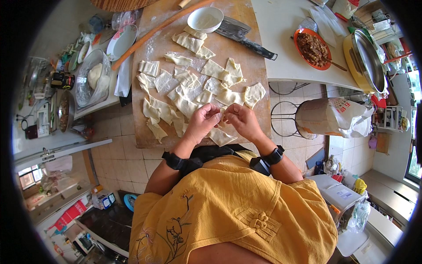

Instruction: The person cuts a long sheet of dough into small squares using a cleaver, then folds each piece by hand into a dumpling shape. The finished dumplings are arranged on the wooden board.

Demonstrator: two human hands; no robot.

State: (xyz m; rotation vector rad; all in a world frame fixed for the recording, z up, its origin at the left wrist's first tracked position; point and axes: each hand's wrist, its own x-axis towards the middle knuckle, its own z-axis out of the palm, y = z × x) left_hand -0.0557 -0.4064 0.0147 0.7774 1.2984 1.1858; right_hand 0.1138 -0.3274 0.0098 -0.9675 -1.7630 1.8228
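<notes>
My left hand (206, 119) and my right hand (242, 119) meet over the near part of a floured wooden board (257, 132). Between their fingertips they pinch a small piece of dough (223, 110), mostly hidden by the fingers. Just below the hands lies a flat dough piece (221, 137) near the board's front edge. Several cut dough sheets (183, 99) are spread beyond and to the left, some overlapping. One folded dough piece (255, 94) rests to the right of my right hand.
A cleaver (244, 38) and a white bowl (205, 20) lie at the back of the board. A long rolling pin (158, 31) crosses its far left. To the right stands an orange plate of minced filling (311, 49); a plastic-covered container (94, 79) holds dough at left.
</notes>
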